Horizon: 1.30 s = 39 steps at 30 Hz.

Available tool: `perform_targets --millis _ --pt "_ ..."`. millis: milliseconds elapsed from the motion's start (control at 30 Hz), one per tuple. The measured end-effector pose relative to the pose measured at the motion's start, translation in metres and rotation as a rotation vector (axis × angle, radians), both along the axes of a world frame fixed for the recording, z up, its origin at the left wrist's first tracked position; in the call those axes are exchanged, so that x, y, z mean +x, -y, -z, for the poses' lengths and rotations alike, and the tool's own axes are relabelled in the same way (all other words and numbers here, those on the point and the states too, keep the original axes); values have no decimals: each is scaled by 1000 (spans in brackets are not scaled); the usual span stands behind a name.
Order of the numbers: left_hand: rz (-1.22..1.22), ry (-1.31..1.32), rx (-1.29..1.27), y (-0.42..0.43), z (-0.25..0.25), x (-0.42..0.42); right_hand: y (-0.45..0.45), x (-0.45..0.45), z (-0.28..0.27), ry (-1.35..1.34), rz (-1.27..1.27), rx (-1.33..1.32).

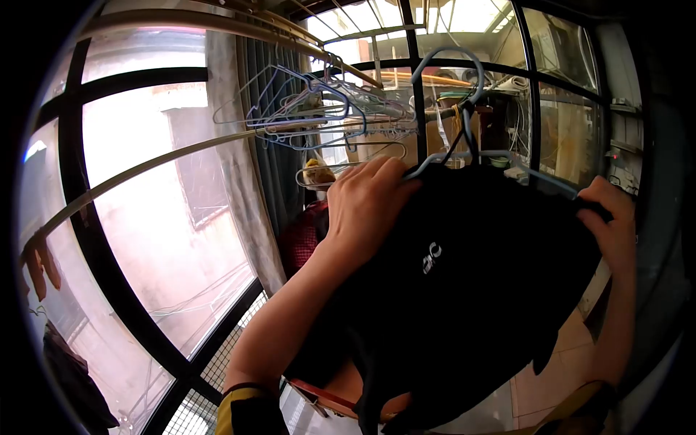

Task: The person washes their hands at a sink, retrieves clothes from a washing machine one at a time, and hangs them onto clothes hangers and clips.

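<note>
black fabric fills the space between the two grips: a black garment (471, 304) with small white lettering (431, 258) on it, spread below a blue-grey hanger (536, 174). the left grip (368, 192) is closed over the fabric and the hanger's near shoulder; the right grip (607, 214) pinches the garment's upper edge between thumb and fingers, just beside the hanger's other end. the hanger's hook rises above and between the grips; whether it rests on anything cannot be told. the step in hand looks like settling the cloth over the hanger's two shoulders. as a judgement, the next move calls for an even pull at both upper edges, with the hanger kept level so that neither side slips off. beyond the left grip, a cluster of wire hangers (319, 119) hangs near a pale pole (217, 139), with a dark curtain (283, 163) behind them. below and left of that grip is a red checked cloth (301, 235); tiled floor (565, 355) shows below the right grip.
</note>
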State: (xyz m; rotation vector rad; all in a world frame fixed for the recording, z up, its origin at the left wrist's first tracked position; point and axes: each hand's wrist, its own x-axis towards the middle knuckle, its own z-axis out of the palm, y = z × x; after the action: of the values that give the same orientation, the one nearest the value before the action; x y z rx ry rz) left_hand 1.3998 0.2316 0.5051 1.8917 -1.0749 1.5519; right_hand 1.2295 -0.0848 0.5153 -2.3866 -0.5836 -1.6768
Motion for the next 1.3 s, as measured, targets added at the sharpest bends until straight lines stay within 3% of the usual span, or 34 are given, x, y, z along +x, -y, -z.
perform_targets --millis 133,167,200,333,367,400,467,567,700,867,933,1067,1133,1267,1300 --pt "34 142 6 36 6 7 97 14 -22 -175 189 337" --pt "61 116 26 39 16 10 124 23 -23 55 319 167" --pt "87 89 43 40 28 14 150 25 -34 -28 408 160" --pt "73 -110 130 40 83 46 210 52 -65 224 794 54" --pt "77 -151 148 35 97 56 216 54 -73 183 840 95" --pt "107 -247 177 30 108 63 151 51 -93 236 625 -112" --pt "145 -400 199 20 132 76 159 72 -104 291 469 -142" --pt "111 -653 249 -1 175 86 164 100 -115 286 547 -125" --pt "172 -949 286 -33 232 92 151 142 -115 244 468 -19" --pt "170 -1120 319 -72 277 91 144 193 -124 192 313 34" --pt "192 -1187 310 -83 291 91 147 220 -122 38 199 115" --pt "228 -1239 227 -100 305 84 211 272 -134 -39 643 185" --pt "240 -1250 171 -109 314 79 192 266 -141 -244 622 176" --pt "187 -1270 157 -124 333 77 165 297 -120 31 553 161" --pt "159 -1301 164 -123 331 75 171 310 -118 -9 485 193"
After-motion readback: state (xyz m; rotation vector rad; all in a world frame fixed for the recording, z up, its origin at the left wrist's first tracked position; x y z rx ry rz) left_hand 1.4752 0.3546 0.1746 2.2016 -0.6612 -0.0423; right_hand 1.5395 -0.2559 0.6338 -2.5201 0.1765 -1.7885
